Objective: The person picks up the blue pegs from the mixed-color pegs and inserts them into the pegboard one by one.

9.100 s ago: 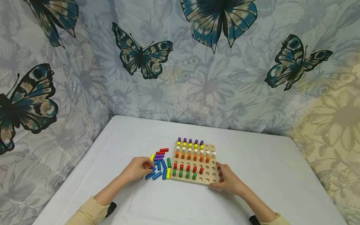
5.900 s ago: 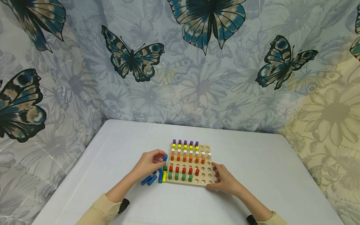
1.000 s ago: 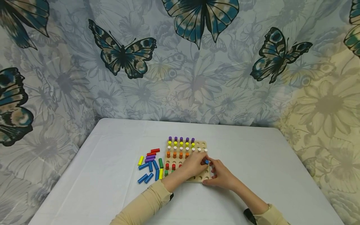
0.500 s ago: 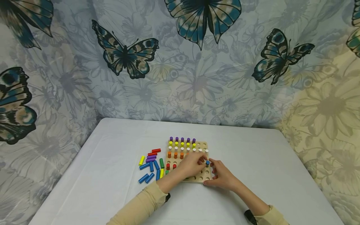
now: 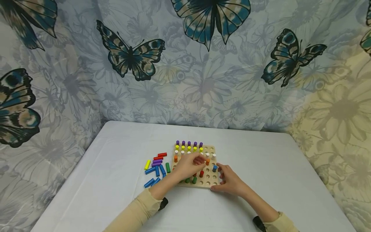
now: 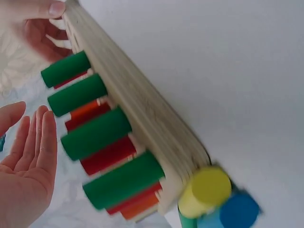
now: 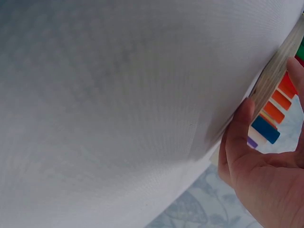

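A wooden pegboard lies on the table with rows of upright coloured pegs, among them green pegs on its near side. One blue peg stands upright in a hole by the right edge. Over the board hovers my left hand, holding nothing; the left wrist view shows its fingers fairly straight and apart from the pegs. It covers part of the middle rows. My right hand grips the board's near right corner, thumb on the front edge and fingers along the right side.
Left of the board lie loose pegs: several blue pegs, red pegs, purple pegs, a yellow peg and a green peg. A white cloth covers the table; a butterfly-patterned backdrop rises behind.
A blue peg went from the loose pile to a right-hand hole of the board. My left hand has let go of it and moved back leftward. My right hand keeps its hold.
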{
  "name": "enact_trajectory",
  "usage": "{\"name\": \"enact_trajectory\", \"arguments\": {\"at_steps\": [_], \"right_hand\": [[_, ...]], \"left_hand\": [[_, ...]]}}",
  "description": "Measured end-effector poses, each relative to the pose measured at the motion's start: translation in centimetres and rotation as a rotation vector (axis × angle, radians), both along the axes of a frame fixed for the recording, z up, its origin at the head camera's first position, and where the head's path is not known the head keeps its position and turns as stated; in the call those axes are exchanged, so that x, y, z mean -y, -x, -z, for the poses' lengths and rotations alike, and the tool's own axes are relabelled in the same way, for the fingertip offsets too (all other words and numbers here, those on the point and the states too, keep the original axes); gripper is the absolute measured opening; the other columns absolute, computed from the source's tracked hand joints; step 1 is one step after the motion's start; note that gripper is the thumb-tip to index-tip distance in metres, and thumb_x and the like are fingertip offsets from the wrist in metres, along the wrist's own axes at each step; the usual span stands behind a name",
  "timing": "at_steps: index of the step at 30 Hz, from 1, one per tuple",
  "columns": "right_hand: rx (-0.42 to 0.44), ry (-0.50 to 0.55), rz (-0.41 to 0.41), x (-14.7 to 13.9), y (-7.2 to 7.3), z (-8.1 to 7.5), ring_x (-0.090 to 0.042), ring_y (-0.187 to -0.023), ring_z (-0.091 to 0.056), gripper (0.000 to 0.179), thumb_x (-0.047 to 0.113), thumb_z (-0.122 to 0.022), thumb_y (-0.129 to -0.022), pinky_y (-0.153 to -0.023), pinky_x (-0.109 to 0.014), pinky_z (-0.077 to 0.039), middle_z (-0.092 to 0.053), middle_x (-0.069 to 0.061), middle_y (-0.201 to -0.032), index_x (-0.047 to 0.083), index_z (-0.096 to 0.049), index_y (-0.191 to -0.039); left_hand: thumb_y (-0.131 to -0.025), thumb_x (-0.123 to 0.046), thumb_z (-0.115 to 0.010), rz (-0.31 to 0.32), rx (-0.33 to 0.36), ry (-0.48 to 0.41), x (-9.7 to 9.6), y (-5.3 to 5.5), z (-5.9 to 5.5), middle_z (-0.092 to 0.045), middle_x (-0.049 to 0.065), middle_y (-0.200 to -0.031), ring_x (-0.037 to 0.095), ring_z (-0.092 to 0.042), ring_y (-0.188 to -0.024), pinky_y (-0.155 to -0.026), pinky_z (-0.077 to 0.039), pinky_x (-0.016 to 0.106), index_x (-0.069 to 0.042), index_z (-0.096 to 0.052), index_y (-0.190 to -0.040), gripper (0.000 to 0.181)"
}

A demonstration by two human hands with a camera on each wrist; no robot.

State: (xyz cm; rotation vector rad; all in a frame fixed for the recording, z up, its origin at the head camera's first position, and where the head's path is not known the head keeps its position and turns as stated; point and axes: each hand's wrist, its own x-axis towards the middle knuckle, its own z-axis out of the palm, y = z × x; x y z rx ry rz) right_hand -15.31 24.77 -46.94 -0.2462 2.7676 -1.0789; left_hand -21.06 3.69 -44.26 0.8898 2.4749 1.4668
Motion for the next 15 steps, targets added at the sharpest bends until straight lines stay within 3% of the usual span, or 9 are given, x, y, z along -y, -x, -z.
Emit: {"name": "enact_trajectory", "arguments": {"at_steps": [8, 15], "right_hand": [[0.014, -0.017, 0.014, 0.2, 0.2, -0.2, -0.016, -0.083, -0.044, 0.098, 0.033, -0.084, -0.063, -0.063, -0.021, -0.047, -0.045, -0.011, -0.112, -0.006, -0.031, -0.137], [0.017, -0.008, 0.014, 0.3, 0.2, 0.0, -0.016, -0.084, -0.044, 0.099, 0.032, -0.085, -0.062, -0.063, -0.020, -0.047, -0.045, -0.011, -0.113, -0.005, -0.031, -0.137]], "left_hand": [[-0.085, -0.015, -0.066, -0.024, 0.044, -0.067, 2.1, 0.0, -0.7, -0.065, -0.004, -0.092, 0.007, -0.060, -0.084, -0.073, -0.049, 0.021, -0.007, -0.065, -0.104, 0.021], [-0.085, -0.023, -0.067, -0.047, 0.124, -0.142, 4.1, 0.0, -0.3, -0.065, -0.007, -0.093, 0.009, -0.060, -0.086, -0.073, -0.050, 0.025, -0.009, -0.065, -0.104, 0.024]]}}
